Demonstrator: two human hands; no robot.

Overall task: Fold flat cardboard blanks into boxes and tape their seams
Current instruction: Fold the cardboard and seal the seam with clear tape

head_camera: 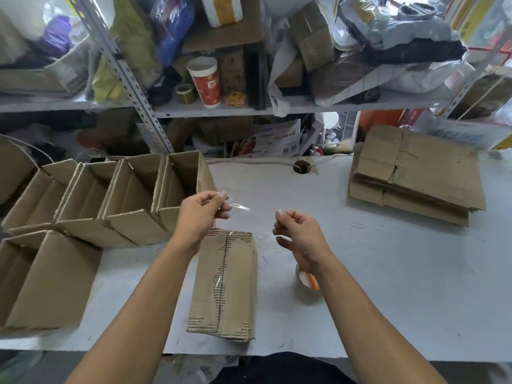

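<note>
A folded cardboard box [225, 284] lies on the white table [388, 273] in front of me, its closed flaps facing up with clear tape running along the centre seam. Above its far end my left hand [202, 214] pinches a short strip of clear tape [239, 207] between thumb and fingers. My right hand [296, 234] hovers to the right of the box with fingers curled; whether it holds the strip's other end cannot be told. A tape roll [306, 279] with an orange core sits on the table under my right wrist, partly hidden.
Several open assembled boxes [133, 200] stand in a row at the left, with another open box [41, 275] nearer me. A stack of flat cardboard blanks [415, 176] lies at the right rear. Cluttered metal shelves [221, 106] rise behind the table.
</note>
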